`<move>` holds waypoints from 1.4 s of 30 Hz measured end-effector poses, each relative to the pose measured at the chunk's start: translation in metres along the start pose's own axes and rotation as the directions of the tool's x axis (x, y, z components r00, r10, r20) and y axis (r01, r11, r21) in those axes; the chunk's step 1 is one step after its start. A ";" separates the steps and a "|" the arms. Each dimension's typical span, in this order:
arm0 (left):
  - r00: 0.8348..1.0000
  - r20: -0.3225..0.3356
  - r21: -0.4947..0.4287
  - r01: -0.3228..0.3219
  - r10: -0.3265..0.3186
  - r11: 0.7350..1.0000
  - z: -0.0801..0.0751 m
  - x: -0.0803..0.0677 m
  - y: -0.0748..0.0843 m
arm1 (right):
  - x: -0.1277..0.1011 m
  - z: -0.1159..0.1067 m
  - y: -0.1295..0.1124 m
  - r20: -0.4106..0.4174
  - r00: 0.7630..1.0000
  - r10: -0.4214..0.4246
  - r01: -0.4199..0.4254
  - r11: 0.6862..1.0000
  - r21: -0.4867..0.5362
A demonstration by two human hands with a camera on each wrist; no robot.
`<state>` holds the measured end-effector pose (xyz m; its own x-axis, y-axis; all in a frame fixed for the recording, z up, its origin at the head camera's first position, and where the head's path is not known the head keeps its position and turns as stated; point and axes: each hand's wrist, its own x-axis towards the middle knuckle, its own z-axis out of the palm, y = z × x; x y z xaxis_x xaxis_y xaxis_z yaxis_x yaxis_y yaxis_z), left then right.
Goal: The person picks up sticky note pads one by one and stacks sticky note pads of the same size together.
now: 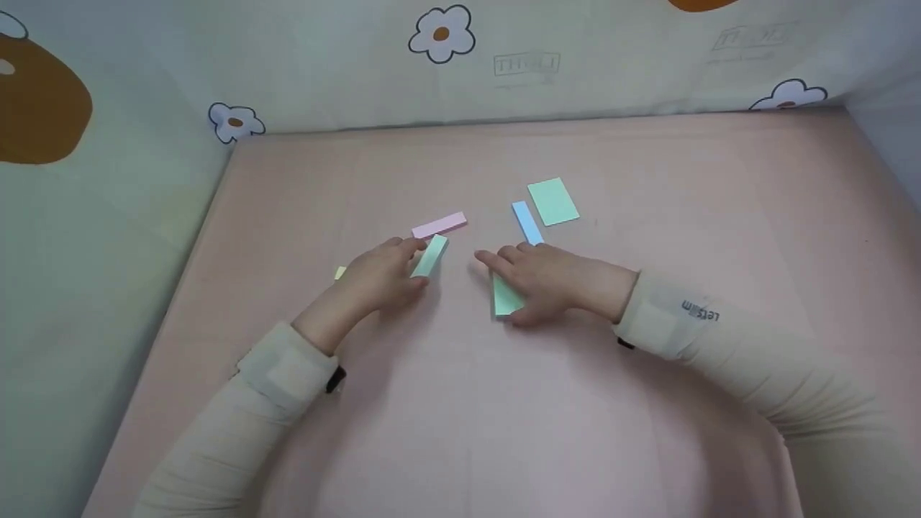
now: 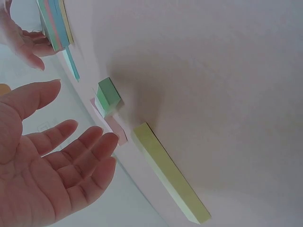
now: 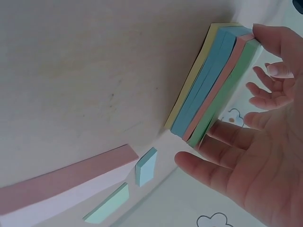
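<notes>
A short, narrow green sticky-note pad [image 1: 430,257] lies beside my left hand [image 1: 378,277]. In the left wrist view my thumb and fingers are spread, apart from that pad [image 2: 109,97]. My right hand [image 1: 550,284] grips a stack of sticky-note pads [image 1: 506,296] by its ends, thumb at one end and fingers at the other. The right wrist view shows the stack [image 3: 208,85] layered yellow, blue, pink and green, with green uppermost. A narrow pink pad [image 1: 439,225] lies beyond my left hand. A yellow strip pad [image 2: 170,175] is mostly hidden behind that hand in the head view.
A blue strip pad [image 1: 527,223] and a green rectangular pad [image 1: 553,201] lie beyond my right hand. Another pink pad [image 3: 71,182] shows in the right wrist view. Pink cloth covers the table [image 1: 460,417]; a flower-patterned curtain [image 1: 345,65] stands behind it.
</notes>
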<state>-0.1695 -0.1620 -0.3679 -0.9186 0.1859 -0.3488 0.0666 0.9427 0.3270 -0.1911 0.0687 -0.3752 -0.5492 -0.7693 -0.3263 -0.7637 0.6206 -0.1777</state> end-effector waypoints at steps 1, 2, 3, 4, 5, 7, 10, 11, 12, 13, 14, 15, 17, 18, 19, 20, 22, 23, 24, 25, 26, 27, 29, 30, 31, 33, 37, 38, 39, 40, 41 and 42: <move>1.000 0.000 -0.002 0.001 -0.001 1.000 0.000 0.000 0.001 | 0.000 0.000 0.000 0.002 1.000 0.002 -0.002 1.000 0.000; 1.000 -0.002 -0.002 0.000 0.000 1.000 0.001 0.000 0.001 | 0.000 0.000 -0.001 0.004 1.000 0.005 -0.005 1.000 0.002; 1.000 -0.003 -0.002 -0.003 0.003 1.000 0.001 0.001 0.002 | 0.000 0.000 -0.001 0.006 1.000 0.007 -0.007 1.000 0.004; 1.000 -0.003 -0.003 -0.007 0.007 1.000 0.001 0.001 0.002 | 0.000 0.000 -0.001 0.007 1.000 0.010 -0.010 1.000 0.006; 1.000 -0.003 -0.003 -0.012 0.012 1.000 0.002 0.001 0.002 | 0.000 0.000 -0.001 0.010 1.000 0.011 -0.011 1.000 0.005; 1.000 -0.005 -0.003 -0.030 0.030 1.000 0.002 0.001 0.002 | 0.001 0.001 -0.002 0.006 1.000 0.008 -0.008 1.000 -0.002; 0.999 -0.008 0.006 -0.054 0.054 0.999 0.002 0.001 0.003 | 0.000 0.002 -0.002 -0.009 1.000 0.001 -0.001 1.000 -0.017; 0.998 -0.009 0.006 -0.059 0.059 0.998 0.003 0.001 0.003 | 0.000 0.003 -0.002 -0.017 1.000 -0.004 0.003 1.000 -0.021; 0.998 -0.009 0.006 -0.063 0.063 0.998 0.003 0.001 0.003 | 0.000 0.003 -0.001 -0.023 1.000 -0.008 0.007 1.000 -0.025; 0.998 -0.010 0.004 -0.064 0.064 0.998 0.003 0.000 0.004 | -0.001 0.003 -0.001 -0.029 0.999 -0.014 0.014 0.999 -0.032; 0.998 -0.010 0.001 -0.063 0.063 0.998 0.003 0.000 0.004 | -0.001 0.002 0.000 -0.031 0.999 -0.018 0.017 0.999 -0.033; 0.998 -0.010 -0.002 -0.061 0.061 0.998 0.003 0.000 0.005 | -0.002 0.000 0.001 -0.034 0.999 -0.020 0.019 0.999 -0.030; 0.998 -0.011 -0.004 -0.060 0.060 0.998 0.002 -0.002 0.007 | -0.006 -0.006 0.004 -0.047 0.999 -0.026 0.025 1.000 -0.017; 0.998 -0.015 0.000 -0.064 0.064 0.998 0.002 -0.003 0.009 | -0.009 -0.010 0.006 -0.055 0.998 -0.026 0.026 1.000 -0.008; 0.997 -0.020 0.006 -0.073 0.073 0.997 0.001 -0.004 0.010 | -0.012 -0.014 0.008 -0.066 0.998 -0.025 0.025 1.000 0.004; 0.997 -0.025 0.018 -0.079 0.079 0.997 0.001 -0.005 0.012 | -0.015 -0.019 0.011 -0.076 0.997 -0.016 0.018 1.000 0.022; 0.995 -0.032 0.041 -0.090 0.092 0.995 0.001 -0.007 0.017 | -0.022 -0.029 0.016 -0.090 0.996 0.004 0.001 0.998 0.058; 0.995 -0.032 0.051 -0.098 0.099 0.994 0.002 -0.008 0.020 | -0.026 -0.032 0.019 -0.090 0.996 0.014 -0.007 0.997 0.073; 0.994 -0.028 0.061 -0.103 0.105 0.993 0.003 -0.009 0.024 | -0.029 -0.034 0.022 -0.085 0.996 0.024 -0.016 0.996 0.087; 0.993 -0.020 0.069 -0.111 0.112 0.991 0.005 -0.009 0.027 | -0.031 -0.035 0.025 -0.072 0.997 0.037 -0.029 0.994 0.101; 0.993 -0.008 0.079 -0.119 0.120 0.990 0.007 -0.010 0.031 | -0.032 -0.035 0.027 -0.054 0.998 0.044 -0.038 0.993 0.110; 0.991 0.008 0.083 -0.132 0.132 0.988 0.011 -0.010 0.035 | -0.033 -0.033 0.029 -0.031 0.998 0.047 -0.043 0.993 0.114; 0.985 0.039 0.088 -0.170 0.167 0.982 0.019 -0.010 0.042 | -0.034 -0.026 0.031 0.029 0.998 0.052 -0.055 0.992 0.116; 0.982 0.058 0.084 -0.186 0.181 0.979 0.024 -0.010 0.045 | -0.034 -0.022 0.031 0.058 0.997 0.056 -0.063 0.992 0.113; 0.979 0.075 0.078 -0.198 0.192 0.977 0.028 -0.010 0.048 | -0.034 -0.017 0.031 0.085 0.995 0.061 -0.070 0.991 0.112; 0.976 0.101 0.047 -0.201 0.195 0.979 0.035 -0.009 0.053 | -0.035 -0.009 0.029 0.124 0.990 0.071 -0.086 0.989 0.121; 0.981 0.108 -0.027 -0.162 0.164 0.986 0.044 -0.007 0.061 | -0.036 0.003 0.023 0.126 0.988 0.092 -0.118 0.969 0.215; 0.981 0.103 -0.043 -0.160 0.163 0.986 0.045 -0.007 0.063 | -0.036 0.005 0.021 0.114 0.990 0.085 -0.112 0.962 0.248; 0.981 0.099 -0.056 -0.160 0.165 0.985 0.045 -0.007 0.064 | -0.036 0.007 0.021 0.100 0.992 0.076 -0.102 0.955 0.279; 0.981 0.094 -0.066 -0.165 0.171 0.984 0.046 -0.007 0.064 | -0.036 0.008 0.020 0.087 0.994 0.067 -0.090 0.948 0.305; 0.980 0.090 -0.076 -0.172 0.178 0.982 0.047 -0.006 0.064 | -0.036 0.009 0.020 0.077 0.995 0.056 -0.079 0.942 0.326; 0.979 0.086 -0.083 -0.178 0.185 0.981 0.047 -0.006 0.064 | -0.036 0.010 0.020 0.065 0.997 0.043 -0.062 0.938 0.340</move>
<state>-0.1409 -0.0893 -0.3862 -0.8536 0.3800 -0.3563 0.1961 0.8682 0.4559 -0.1829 0.1106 -0.3766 -0.5583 -0.7306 -0.3931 -0.5670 0.6819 -0.4621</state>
